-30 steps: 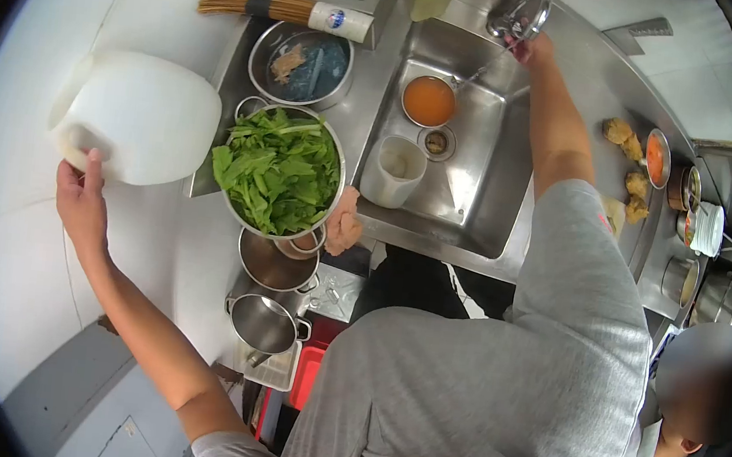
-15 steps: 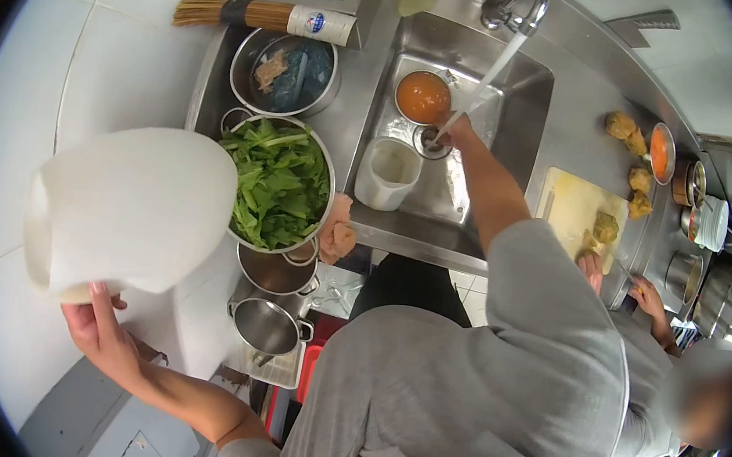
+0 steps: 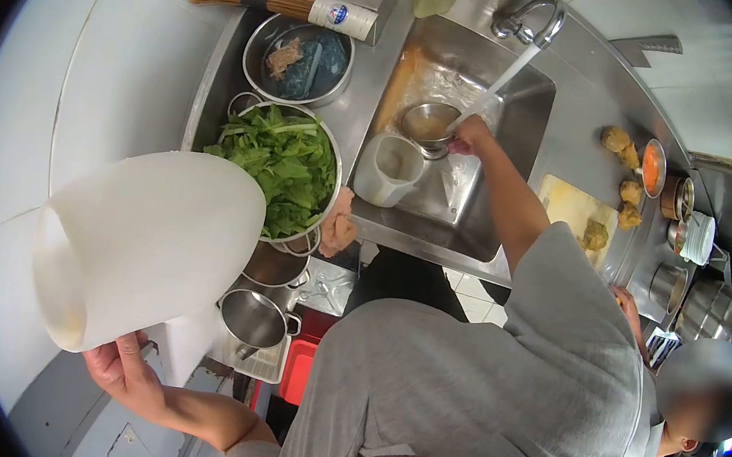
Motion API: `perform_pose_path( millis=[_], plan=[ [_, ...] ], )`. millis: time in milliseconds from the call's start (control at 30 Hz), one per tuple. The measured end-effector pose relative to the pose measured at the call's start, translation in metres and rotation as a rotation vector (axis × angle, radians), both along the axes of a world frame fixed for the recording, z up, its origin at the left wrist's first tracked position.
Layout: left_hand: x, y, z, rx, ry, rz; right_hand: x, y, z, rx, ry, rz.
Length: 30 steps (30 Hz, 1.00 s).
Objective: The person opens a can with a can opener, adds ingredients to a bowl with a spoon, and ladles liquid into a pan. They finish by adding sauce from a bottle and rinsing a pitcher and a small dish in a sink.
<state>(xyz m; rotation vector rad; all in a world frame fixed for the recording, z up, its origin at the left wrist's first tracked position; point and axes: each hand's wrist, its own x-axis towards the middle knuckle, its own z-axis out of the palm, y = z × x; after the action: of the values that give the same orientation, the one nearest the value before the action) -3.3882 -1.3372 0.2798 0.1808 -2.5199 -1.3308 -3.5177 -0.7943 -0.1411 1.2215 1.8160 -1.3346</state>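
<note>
A large white plastic container (image 3: 153, 243) is tilted at the left, and my left hand (image 3: 125, 371) grips its lower rim. Over the sink (image 3: 525, 112), my right hand (image 3: 470, 135) is closed at the right edge of a small metal bowl (image 3: 429, 122); its fingertips are partly hidden. A little cloudy liquid shows in the bowl. Water runs from the faucet (image 3: 527, 24) down beside this hand. Orange-brown liquid (image 3: 405, 74) spreads on the sink's left side. Below the bowl stands a white plastic jug (image 3: 389, 171).
A pot of leafy greens (image 3: 280, 163), a pot with blue items (image 3: 302, 68) and a pink cloth (image 3: 339, 224) are left of the sink. To the right are a cutting board (image 3: 567, 204), a cleaver (image 3: 648, 46) and a co-worker (image 3: 674, 417).
The orange liquid has left the bowl and now lies in the sink. The bowl has moved lower, with my right hand at its edge. The white container appears lower and further right.
</note>
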Motion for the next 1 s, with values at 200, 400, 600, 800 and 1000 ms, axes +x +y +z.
perform_pose_path(
  millis=[200, 400, 600, 800, 1000],
  plan=[
    [0.002, 0.013, 0.004, -0.038, -0.003, -0.013, 0.003, -0.008, -0.026, -0.025, 0.256, -0.041],
    [0.006, 0.030, 0.003, 0.030, -0.013, -0.178, 0.007, -0.011, -0.051, -0.489, 0.375, -0.235],
    [-0.008, 0.100, -0.030, -0.125, -0.044, -0.505, 0.006, 0.010, 0.059, -0.339, 0.537, -0.186],
    [-0.025, 0.247, -0.082, -0.014, -0.444, -0.957, -0.018, 0.051, 0.198, -0.419, 0.694, 0.014],
    [-0.030, 0.319, -0.223, 0.117, -0.576, -0.984, -0.022, 0.071, 0.233, -0.367, 0.646, 0.132]
  ],
)
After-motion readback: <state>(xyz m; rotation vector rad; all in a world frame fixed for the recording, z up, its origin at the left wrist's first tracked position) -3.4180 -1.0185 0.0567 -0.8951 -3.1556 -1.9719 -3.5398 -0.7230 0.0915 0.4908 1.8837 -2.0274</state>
